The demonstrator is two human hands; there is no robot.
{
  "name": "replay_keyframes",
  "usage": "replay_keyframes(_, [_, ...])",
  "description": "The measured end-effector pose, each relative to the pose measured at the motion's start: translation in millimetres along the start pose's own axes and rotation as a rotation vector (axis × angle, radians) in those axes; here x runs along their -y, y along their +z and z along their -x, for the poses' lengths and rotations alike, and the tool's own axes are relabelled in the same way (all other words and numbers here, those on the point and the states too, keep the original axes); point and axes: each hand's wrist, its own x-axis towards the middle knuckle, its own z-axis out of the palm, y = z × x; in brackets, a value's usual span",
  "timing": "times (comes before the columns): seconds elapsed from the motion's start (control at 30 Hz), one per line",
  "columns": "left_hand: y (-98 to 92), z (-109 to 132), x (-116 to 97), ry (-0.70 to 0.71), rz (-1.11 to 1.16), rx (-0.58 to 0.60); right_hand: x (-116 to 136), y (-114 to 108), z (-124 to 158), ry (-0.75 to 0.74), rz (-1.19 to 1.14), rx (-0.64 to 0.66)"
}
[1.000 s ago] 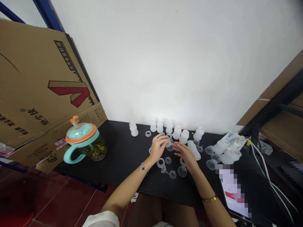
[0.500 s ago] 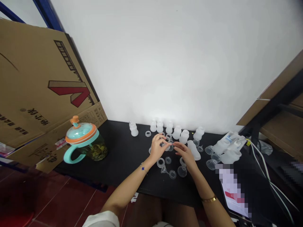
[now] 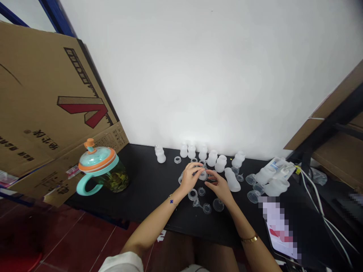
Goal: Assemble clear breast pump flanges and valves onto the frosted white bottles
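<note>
Fingertips matter most: your left hand [image 3: 189, 179] has its thumb and fingers curled close together, and your right hand [image 3: 222, 187] faces it with fingers loosely bent and slightly spread. Between them, at the middle of the black table [image 3: 141, 181], shows a small clear part [image 3: 203, 175], though it is too small and too hidden for me to tell whether either hand grips it or merely touches it. Handle it by the rim, with a light pinch from both sides, since thin, smooth plastic would probably slip or flex under hard pressure. Mind your wrists as you turn it: on the near side lie a clear ring [image 3: 189, 195] and a small clear disc [image 3: 201, 191], and a round clear piece [image 3: 218, 204] lies nearest you, below the right hand. To the right, just beyond your right hand, a white bottle [image 3: 232, 180] lies on its side, so turn that hand gently. Far from you, near the wall, another white bottle [image 3: 220, 164] stands in a row, best left unbumped
</note>
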Motion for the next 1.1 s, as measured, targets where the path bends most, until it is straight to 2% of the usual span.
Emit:
replay_keyframes(0.27, [6.5, 0.8, 4.2, -0.184, 0.27, 0.04, 11.0, 1.1, 2.9, -0.084, 0.04, -0.072])
replay_keyframes(0.43, [8.8, 0.4, 7.0, -0.295, 0.38, 0.044, 16.7, 0.6, 4.7, -0.054, 0.044, -0.095])
replay_keyframes(0.53, [7.8, 1.7, 5.5, -0.366, 0.416, 0.061, 15.5, -0.2, 3.3, -0.013, -0.034, -0.124])
replay_keyframes(0.67, [6.9, 5.2, 2.3, -0.356, 0.389, 0.166, 12.8, -1.6, 0.7, 0.057, -0.165, -0.151])
replay_keyframes(0.83, [8.6, 9.0, -1.1, -0.309, 0.345, 0.304, 14.1, -3.3, 1.1, 0.08, -0.17, -0.161])
replay_keyframes(0.93, [9.7, 9.4, -1.8, -0.284, 0.346, 0.318, 14.8, -3.7, 1.4, 0.088, -0.158, -0.155])
replay_keyframes(1.1, [9.4, 7.8, -2.0, -0.278, 0.326, 0.26, 13.9, -2.0, 0.9, 0.086, -0.162, -0.134])
